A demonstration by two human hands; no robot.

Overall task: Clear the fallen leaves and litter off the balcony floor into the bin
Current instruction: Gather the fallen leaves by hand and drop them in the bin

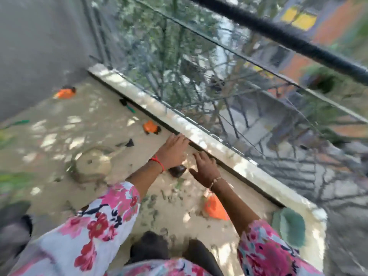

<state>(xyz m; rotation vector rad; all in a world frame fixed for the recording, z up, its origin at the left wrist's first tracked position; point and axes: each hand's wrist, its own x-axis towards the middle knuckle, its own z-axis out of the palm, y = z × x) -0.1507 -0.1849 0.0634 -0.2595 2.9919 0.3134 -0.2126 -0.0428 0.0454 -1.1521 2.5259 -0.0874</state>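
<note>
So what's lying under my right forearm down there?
An orange scrap lies on the balcony floor beneath your right forearm. The arm covers its upper right edge, so its full shape stays hidden.

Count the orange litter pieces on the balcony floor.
3. One orange piece by the grey wall, a second beside the kerb beyond the left hand, a third behind the right forearm. Others may be hidden.

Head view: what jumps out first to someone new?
Both hands stretch out open over the dusty floor beside the pale kerb: the left hand and the right hand, with a dark leaf between them. Three orange scraps pop against the floor: the far scrap by the grey wall, the middle scrap at the kerb, and the near scrap below the right hand.
</note>
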